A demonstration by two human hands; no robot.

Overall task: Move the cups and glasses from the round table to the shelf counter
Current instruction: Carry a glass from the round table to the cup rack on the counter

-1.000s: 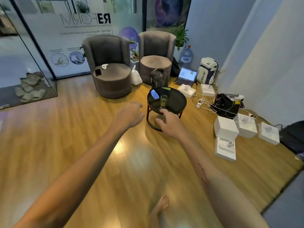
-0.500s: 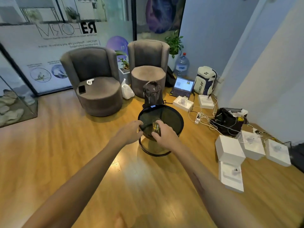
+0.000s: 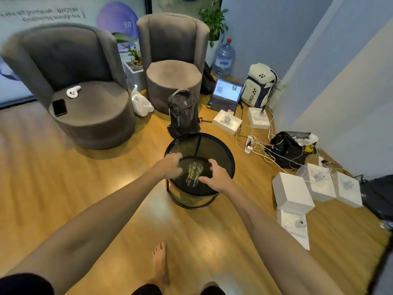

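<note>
We see the glass (image 3: 194,173) of yellow liquid standing upright on the round black counter (image 3: 221,145), our left hand (image 3: 171,165) and right hand (image 3: 217,177) open either side, neither gripping.

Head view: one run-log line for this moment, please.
phase: reach | target: glass of yellow liquid, upright on round table | right hand open beside it | left hand open | shelf counter: not seen
</note>
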